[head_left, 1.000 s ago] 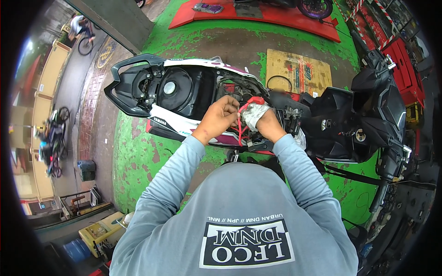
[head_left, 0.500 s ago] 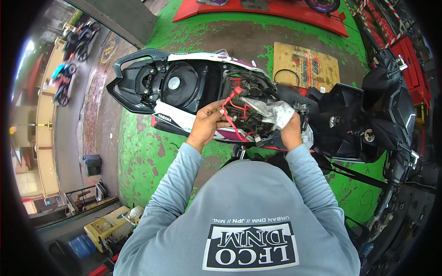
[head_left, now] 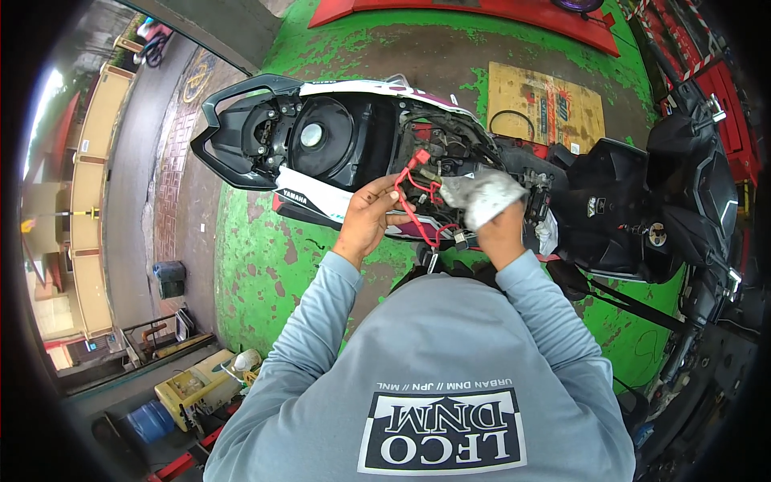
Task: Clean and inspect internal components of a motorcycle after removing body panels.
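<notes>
A partly stripped scooter [head_left: 377, 145] lies across in front of me, its body open in the middle over the engine parts. My left hand [head_left: 368, 217] pinches a red wiring harness [head_left: 407, 206] between thumb and fingers; a red connector [head_left: 422, 156] tops it. The harness's lower end, with a pale plug [head_left: 460, 238], hangs by the scooter's near side. In my closed right hand [head_left: 503, 234] is a crumpled grey-white piece [head_left: 487, 201], cloth or plastic, I cannot tell which. Motion blurs it, and it covers part of the open bay beside the harness.
A flattened cardboard sheet [head_left: 548, 108] with a black ring-shaped belt [head_left: 511, 124] lies on the green floor beyond the scooter. More whitish crumpled material [head_left: 546, 234] rests near its footboard. Handlebars stand at right, a red platform [head_left: 450, 12] at the back, a yellow machine [head_left: 195, 387] lower left.
My right hand has turned and drawn slightly toward me and left, bunching the grey-white piece. My left hand keeps its pinch on the wiring harness. The view has shifted slightly.
</notes>
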The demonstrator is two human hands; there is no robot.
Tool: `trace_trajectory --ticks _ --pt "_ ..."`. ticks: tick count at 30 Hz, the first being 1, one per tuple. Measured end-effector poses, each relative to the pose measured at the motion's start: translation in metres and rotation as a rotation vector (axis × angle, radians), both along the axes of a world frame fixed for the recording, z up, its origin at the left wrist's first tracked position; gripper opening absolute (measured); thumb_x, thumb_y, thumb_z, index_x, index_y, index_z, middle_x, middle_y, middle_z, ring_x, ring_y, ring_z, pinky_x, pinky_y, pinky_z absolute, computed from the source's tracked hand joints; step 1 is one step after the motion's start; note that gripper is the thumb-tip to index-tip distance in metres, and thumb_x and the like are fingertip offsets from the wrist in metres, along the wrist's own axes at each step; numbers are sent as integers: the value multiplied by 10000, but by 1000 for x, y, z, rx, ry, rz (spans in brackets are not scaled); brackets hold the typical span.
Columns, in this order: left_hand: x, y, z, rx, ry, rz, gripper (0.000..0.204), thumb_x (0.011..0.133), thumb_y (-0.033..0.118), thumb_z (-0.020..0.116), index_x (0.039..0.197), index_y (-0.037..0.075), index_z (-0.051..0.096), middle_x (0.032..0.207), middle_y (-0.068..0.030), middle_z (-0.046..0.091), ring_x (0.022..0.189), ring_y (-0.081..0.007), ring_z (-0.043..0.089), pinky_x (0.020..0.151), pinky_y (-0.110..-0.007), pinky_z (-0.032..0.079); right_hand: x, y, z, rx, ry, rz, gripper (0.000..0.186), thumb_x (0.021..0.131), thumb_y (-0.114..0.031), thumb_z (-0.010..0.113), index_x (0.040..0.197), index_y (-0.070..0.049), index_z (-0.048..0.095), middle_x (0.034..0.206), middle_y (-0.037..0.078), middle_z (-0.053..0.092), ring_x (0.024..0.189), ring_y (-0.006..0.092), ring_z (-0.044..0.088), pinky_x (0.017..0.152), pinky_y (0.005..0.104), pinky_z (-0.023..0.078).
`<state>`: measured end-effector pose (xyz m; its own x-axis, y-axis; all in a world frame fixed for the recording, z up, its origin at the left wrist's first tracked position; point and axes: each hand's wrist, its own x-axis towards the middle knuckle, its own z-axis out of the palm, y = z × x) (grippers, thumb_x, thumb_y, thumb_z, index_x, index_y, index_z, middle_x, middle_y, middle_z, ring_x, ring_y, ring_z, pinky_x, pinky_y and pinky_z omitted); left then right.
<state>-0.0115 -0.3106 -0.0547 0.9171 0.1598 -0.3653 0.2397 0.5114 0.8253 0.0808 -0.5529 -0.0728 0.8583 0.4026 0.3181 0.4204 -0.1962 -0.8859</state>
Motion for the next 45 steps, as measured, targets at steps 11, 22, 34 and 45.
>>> trace_trajectory --ticks 11,22,34,45 --pt "-4 -18 13 229 -20 -177 350 1019 38 587 1367 10 593 1197 -106 699 1027 -176 703 811 -340 658 -14 58 -16 297 641 245 228 993 -92 644 1211 -26 649 1062 64 723 946 136 668 820 315 550" --pt "-3 -24 32 302 -82 -254 353 980 23 598 1328 26 541 1115 -45 618 917 -102 618 810 -260 539 -15 47 -14 175 584 245 150 1030 -92 580 1109 -48 700 971 13 724 842 95 665 741 282 547" --pt "6 -27 28 279 70 -77 176 1081 195 556 1083 26 606 674 48 475 497 -37 352 442 -236 299 -9 14 -10 -104 167 362 289 865 -85 670 1147 -75 733 1204 184 658 1160 392 590 1023 467 459" --pt "-3 -30 7 94 57 137 214 1107 239 509 1062 37 560 837 -19 566 515 -58 368 456 -233 308 -19 14 -23 6 586 443 342 902 34 587 1221 -22 696 1140 118 732 1049 231 691 904 363 544"
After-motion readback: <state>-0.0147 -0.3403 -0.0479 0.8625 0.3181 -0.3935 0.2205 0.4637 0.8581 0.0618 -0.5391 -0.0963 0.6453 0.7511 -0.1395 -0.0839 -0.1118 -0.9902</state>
